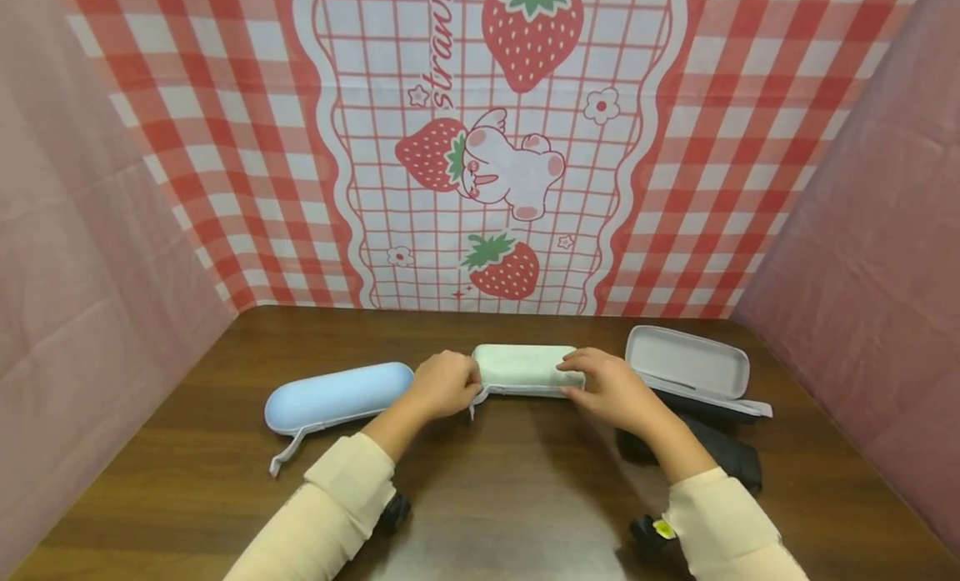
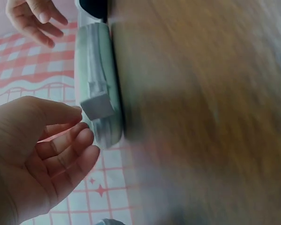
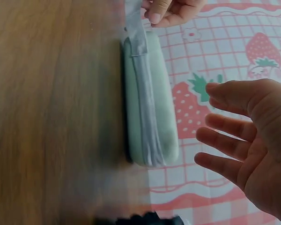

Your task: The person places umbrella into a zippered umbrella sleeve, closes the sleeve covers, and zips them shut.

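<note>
A pale green zip case lies closed in the middle of the table, its grey zip band facing me. At its left end, my left hand has loosely bent fingers. Its thumb tip comes right up to the edge of the grey strap, which hangs from that end. My right hand overlaps the right end of the case in the head view. In the right wrist view its fingers are spread, with nothing in them and a gap between them and the case.
A closed light blue case with a strap lies to the left on the brown table. To the right is a grey case with its lid up. A black item sits in front of it. Patterned cloth hangs behind.
</note>
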The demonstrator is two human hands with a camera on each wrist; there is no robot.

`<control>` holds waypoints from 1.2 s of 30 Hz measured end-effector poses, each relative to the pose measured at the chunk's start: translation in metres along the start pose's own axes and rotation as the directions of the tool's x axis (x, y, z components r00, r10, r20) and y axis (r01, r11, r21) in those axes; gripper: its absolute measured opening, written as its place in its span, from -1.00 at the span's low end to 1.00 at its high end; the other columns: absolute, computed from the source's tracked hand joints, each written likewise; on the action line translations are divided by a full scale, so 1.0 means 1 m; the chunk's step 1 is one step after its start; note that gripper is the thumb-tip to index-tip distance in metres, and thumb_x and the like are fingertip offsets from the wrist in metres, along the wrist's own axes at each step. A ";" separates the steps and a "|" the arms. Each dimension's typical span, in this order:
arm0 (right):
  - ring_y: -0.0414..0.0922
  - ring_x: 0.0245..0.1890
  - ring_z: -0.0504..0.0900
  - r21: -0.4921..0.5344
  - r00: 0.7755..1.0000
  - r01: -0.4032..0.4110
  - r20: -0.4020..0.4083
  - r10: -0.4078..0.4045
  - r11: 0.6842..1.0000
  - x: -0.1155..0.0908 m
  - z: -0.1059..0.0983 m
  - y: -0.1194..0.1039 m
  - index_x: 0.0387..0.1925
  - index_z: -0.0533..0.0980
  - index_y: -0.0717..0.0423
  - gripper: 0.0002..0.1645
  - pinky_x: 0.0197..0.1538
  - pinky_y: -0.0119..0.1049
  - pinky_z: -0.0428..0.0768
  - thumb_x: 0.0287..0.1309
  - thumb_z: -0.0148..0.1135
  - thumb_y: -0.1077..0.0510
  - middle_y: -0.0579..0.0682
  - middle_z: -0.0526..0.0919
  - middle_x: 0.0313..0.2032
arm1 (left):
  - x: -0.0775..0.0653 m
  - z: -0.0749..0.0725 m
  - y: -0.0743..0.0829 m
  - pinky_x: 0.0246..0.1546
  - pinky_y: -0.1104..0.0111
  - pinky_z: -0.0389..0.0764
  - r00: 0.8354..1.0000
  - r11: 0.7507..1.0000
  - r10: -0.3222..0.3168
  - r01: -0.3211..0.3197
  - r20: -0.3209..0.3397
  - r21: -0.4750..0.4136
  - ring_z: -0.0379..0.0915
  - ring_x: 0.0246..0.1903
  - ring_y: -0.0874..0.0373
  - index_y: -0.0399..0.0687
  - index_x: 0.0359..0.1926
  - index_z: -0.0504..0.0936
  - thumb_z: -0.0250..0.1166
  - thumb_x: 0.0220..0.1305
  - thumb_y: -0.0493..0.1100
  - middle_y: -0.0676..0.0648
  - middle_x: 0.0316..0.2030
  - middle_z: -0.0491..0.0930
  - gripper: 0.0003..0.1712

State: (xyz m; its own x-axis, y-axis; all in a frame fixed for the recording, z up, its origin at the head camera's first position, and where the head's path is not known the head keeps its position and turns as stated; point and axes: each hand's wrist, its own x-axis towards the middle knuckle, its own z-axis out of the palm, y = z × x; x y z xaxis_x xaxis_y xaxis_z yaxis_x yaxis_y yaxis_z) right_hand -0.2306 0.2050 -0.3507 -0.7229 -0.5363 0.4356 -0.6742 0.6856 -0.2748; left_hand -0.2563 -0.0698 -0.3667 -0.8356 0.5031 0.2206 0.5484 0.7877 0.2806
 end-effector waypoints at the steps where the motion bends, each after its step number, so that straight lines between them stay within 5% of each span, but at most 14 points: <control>1: 0.12 -0.02 0.59 0.009 1.000 0.002 -0.009 -0.002 1.000 -0.002 -0.003 -0.001 -0.10 0.63 0.28 -0.66 -0.01 0.05 0.55 0.03 0.42 0.29 0.18 0.64 -0.06 | 0.000 -0.001 0.002 -0.46 0.27 0.56 1.000 1.000 0.000 0.000 -0.003 -0.014 0.50 -0.50 0.23 0.02 -0.42 0.69 0.34 0.23 -0.17 0.12 -0.49 0.62 -0.92; 8: 0.04 -0.07 0.62 0.028 0.998 0.035 -0.050 -0.034 0.999 -0.026 -0.025 0.000 -0.13 0.64 0.22 -0.68 -0.07 0.02 0.56 0.01 0.40 0.38 0.09 0.66 -0.11 | 0.002 -0.001 0.016 -0.39 0.29 0.55 0.999 0.992 0.043 -0.044 -0.010 -0.115 0.49 -0.47 0.24 0.02 -0.40 0.68 0.33 0.24 -0.18 0.12 -0.51 0.59 -0.93; 15: 0.00 -0.11 0.63 -0.026 0.993 0.010 -0.114 -0.012 1.000 -0.054 -0.052 0.010 -0.12 0.64 0.13 -0.62 -0.16 -0.06 0.63 -0.06 0.46 0.37 0.06 0.67 -0.10 | 0.008 0.005 0.034 -0.32 0.34 0.54 0.990 0.981 0.085 -0.103 -0.110 -0.162 0.53 -0.34 0.20 0.00 -0.42 0.70 0.35 0.19 -0.20 0.06 -0.42 0.63 -0.94; 21: -0.07 -0.12 0.61 -0.114 0.987 -0.024 -0.158 0.006 0.993 -0.076 -0.070 0.023 -0.15 0.65 0.05 -0.57 -0.08 -0.57 0.51 -0.15 0.51 0.35 -0.03 0.66 -0.09 | 0.020 0.010 0.054 -0.39 0.48 0.52 0.989 0.950 0.054 -0.093 -0.138 -0.297 0.53 -0.44 0.29 -0.10 -0.37 0.71 0.33 0.19 -0.23 0.02 -0.38 0.68 -0.95; 26: -0.08 -0.17 0.62 -0.175 0.986 -0.023 -0.167 -0.007 0.984 -0.092 -0.080 0.036 -0.17 0.65 0.04 -0.52 -0.08 -0.72 0.39 -0.26 0.56 0.35 -0.01 0.67 -0.11 | 0.033 0.016 0.072 -0.38 0.52 0.48 0.991 0.909 0.038 -0.086 -0.125 -0.408 0.51 -0.47 0.34 -0.12 -0.37 0.71 0.34 0.18 -0.23 0.03 -0.39 0.68 -0.94; 31: -0.12 -0.24 0.61 -0.197 0.982 -0.108 -0.173 0.074 0.974 -0.106 -0.089 0.051 -0.15 0.65 0.06 -0.52 -0.20 -0.51 0.54 -0.23 0.56 0.32 0.00 0.67 -0.14 | 0.045 0.027 0.089 -0.40 0.56 0.46 0.996 0.859 -0.003 -0.045 -0.094 -0.510 0.49 -0.47 0.41 -0.12 -0.36 0.72 0.37 0.15 -0.25 0.08 -0.41 0.68 -0.96; 33: -0.08 -0.25 0.62 -0.195 0.979 -0.147 -0.172 0.113 0.970 -0.110 -0.091 0.056 -0.15 0.64 0.07 -0.54 -0.24 -0.35 0.61 -0.20 0.55 0.32 0.02 0.67 -0.14 | 0.051 0.031 0.096 -0.44 0.56 0.49 0.997 0.823 -0.028 -0.016 -0.068 -0.568 0.52 -0.49 0.40 -0.14 -0.35 0.72 0.37 0.16 -0.27 0.08 -0.42 0.67 -0.96; 36: -0.05 -0.27 0.62 -0.186 0.975 -0.174 -0.168 0.143 0.967 -0.116 -0.092 0.061 -0.16 0.64 0.07 -0.56 -0.28 -0.20 0.64 -0.18 0.54 0.33 0.02 0.66 -0.17 | 0.061 0.039 0.106 -0.49 0.50 0.57 0.998 0.733 -0.068 0.043 -0.010 -0.679 0.62 -0.51 0.22 -0.24 -0.31 0.72 0.37 0.17 -0.31 0.06 -0.44 0.66 -0.93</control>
State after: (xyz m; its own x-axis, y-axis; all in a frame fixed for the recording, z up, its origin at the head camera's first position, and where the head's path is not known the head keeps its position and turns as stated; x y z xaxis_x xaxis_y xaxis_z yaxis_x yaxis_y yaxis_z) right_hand -0.1742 0.3545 -0.3397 -0.7761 -0.3423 0.5296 -0.4980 0.8479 -0.1817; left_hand -0.2502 0.0580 -0.3602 -0.8704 0.4450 0.2106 0.3884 0.3580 0.8491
